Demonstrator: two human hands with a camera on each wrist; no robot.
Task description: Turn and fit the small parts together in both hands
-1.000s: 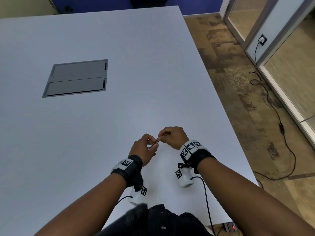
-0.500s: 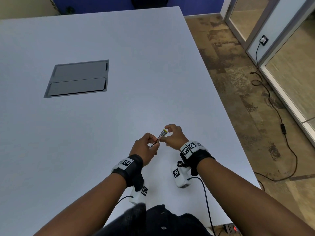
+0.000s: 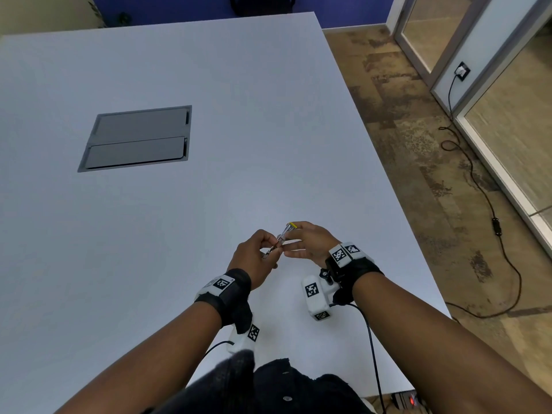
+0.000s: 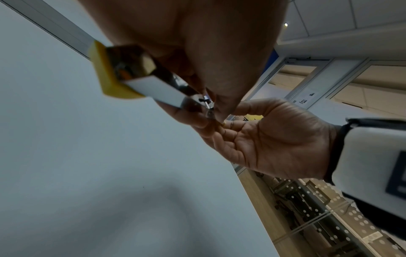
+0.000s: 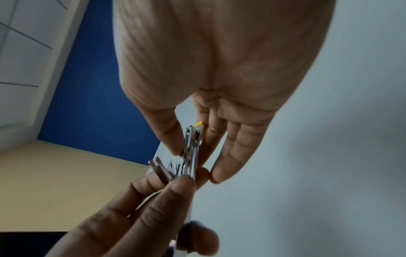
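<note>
Above the white table, near its front right, both hands hold a slim metal tool with a yellow end cap. My left hand grips its lower end with curled fingers. My right hand pinches the shaft between thumb and fingers, its other fingers fairly straight. The left wrist view shows the tool close up, yellow cap toward the table, and the right hand pinching at its narrow end. In the right wrist view the tool stands between the right thumb and fingers, with the left hand below it.
A grey hinged cable hatch is set into the table at the mid left. The table's right edge runs close to my right hand. Beyond it lie carpet floor, a black cable and glass partitions.
The right hand has uncurled from a fist over the tool into a pinch with straighter fingers. The tool's yellow end now sticks up and away, in plain view.
</note>
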